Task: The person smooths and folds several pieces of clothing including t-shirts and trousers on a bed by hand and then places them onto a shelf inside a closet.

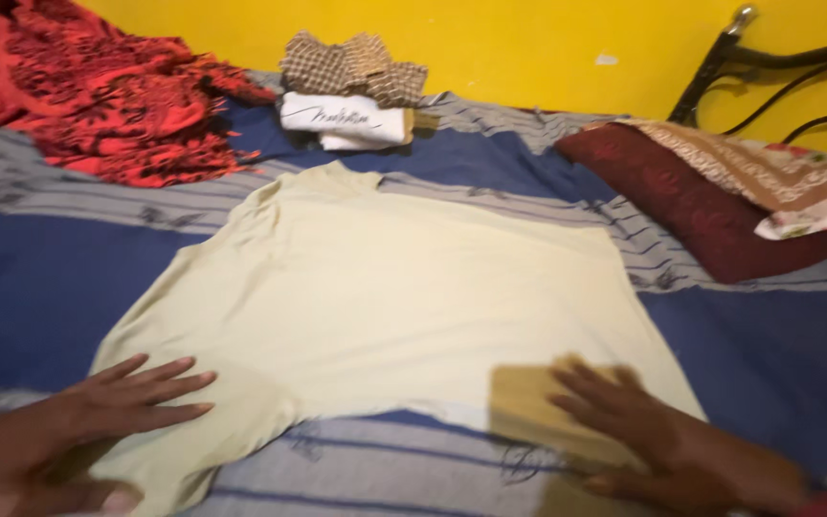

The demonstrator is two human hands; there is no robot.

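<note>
A pale cream T-shirt [385, 297] lies spread flat in the middle of the bed [31, 287], which is covered by a blue and grey striped sheet. Its neck points toward twelve o'clock and its hem runs along the near edge.

At about seven o'clock, the left hand [117, 402] rests palm down with its fingers spread and stretched toward three o'clock, pressing on the shirt's near-left corner where a sleeve bulges out. It grips nothing.

At about five o'clock, the right hand [643, 431] lies with its fingers open and pointing toward ten o'clock, laid flat on a tan rectangular piece [528, 407] that sits on the shirt's near-right corner. The picture is blurred there, so I cannot tell whether this piece is card or cloth. This hand presses rather than pinches.

At eleven o'clock a crumpled red and black patterned cloth [98, 96] lies heaped against the yellow wall [528, 38]. At twelve o'clock, just beyond the shirt's neck, a folded white garment [342, 120] sits with a brown checked cloth [351, 65] on top of it. At two o'clock a dark red pillow [691, 215] lies under a folded patterned cloth [777, 177], with a black metal bed frame [739, 57] behind it.
</note>
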